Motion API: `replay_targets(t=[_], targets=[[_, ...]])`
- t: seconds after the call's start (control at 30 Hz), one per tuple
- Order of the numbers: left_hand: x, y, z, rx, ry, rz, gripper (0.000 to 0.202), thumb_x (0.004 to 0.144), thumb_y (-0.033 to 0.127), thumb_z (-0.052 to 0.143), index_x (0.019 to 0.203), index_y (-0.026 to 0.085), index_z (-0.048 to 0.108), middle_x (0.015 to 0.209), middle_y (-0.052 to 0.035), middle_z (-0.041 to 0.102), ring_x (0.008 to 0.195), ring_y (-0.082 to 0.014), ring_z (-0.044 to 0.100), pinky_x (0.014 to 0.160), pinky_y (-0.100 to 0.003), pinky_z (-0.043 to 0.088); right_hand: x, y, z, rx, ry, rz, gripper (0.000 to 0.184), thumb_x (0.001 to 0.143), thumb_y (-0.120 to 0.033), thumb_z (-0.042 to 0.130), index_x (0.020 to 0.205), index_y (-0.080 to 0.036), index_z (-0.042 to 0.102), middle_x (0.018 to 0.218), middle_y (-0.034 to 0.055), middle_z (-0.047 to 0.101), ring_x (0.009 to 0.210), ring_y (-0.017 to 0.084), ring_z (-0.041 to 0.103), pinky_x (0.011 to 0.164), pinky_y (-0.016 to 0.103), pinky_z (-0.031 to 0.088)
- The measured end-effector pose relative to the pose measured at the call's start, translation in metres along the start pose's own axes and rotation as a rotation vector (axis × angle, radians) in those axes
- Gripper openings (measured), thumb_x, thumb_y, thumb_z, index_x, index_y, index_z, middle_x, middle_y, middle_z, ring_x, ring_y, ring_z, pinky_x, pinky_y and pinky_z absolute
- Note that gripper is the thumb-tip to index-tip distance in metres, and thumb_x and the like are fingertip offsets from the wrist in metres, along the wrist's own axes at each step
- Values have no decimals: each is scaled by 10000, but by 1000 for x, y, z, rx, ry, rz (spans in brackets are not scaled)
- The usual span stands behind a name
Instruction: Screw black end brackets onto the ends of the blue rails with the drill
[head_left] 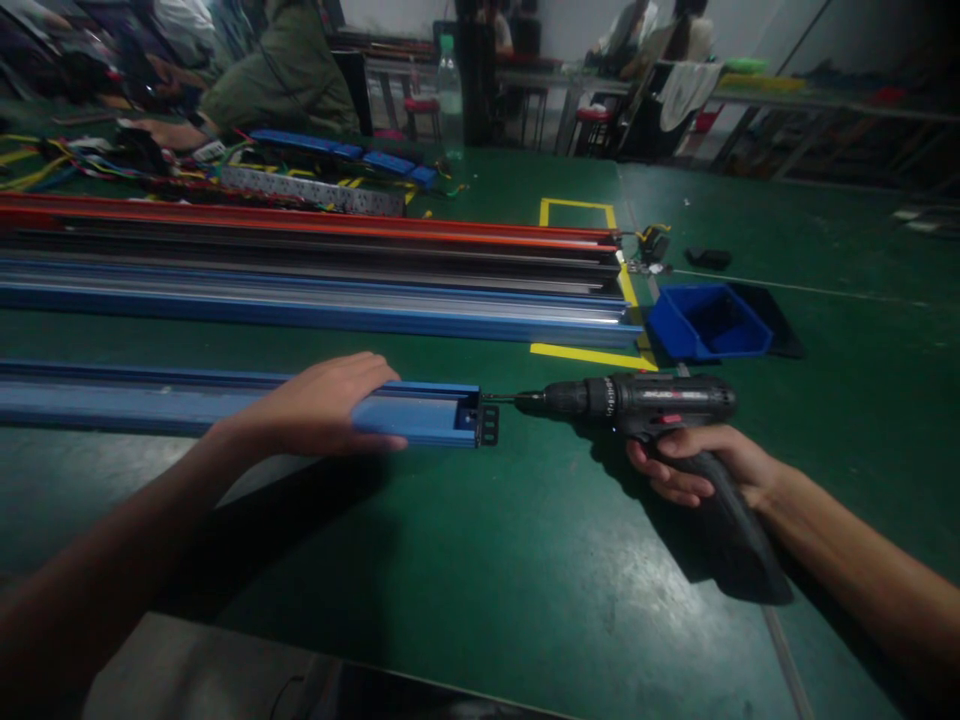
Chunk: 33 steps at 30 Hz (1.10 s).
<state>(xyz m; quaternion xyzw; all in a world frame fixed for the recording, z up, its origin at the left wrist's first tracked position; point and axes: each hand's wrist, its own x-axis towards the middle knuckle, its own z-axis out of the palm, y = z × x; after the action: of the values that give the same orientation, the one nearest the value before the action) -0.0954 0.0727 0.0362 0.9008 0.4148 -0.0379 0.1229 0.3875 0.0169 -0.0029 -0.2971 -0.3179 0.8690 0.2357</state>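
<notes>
A long blue metal rail [150,398] lies across the green table [480,570]. My left hand [322,405] grips the rail near its right end, fingers wrapped over its top. A small black bracket [488,424] sits at that end of the rail. My right hand [694,465] is closed round the handle of a black cordless drill [645,400]. The drill's bit points left and touches the rail's end next to the bracket.
Several long rails, blue, grey and red [315,270], lie stacked farther back. A blue plastic bin [709,320] stands at the right, beside yellow tape marks [592,355]. Cables and parts [150,160] clutter the far left. Other people sit at the back tables.
</notes>
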Motion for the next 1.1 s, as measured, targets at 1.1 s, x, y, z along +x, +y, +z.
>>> replay_targets(t=[1.1], targets=[[0,-1,1,5,8,-2,669,841,766,604,1182,191,619,1116,-117,657,989,-268,617,884,-371,466,0,0,2,5,11,-12,241,877,-167,629,1040,-46,760,800,66,667,407,26,413,492,196,505]])
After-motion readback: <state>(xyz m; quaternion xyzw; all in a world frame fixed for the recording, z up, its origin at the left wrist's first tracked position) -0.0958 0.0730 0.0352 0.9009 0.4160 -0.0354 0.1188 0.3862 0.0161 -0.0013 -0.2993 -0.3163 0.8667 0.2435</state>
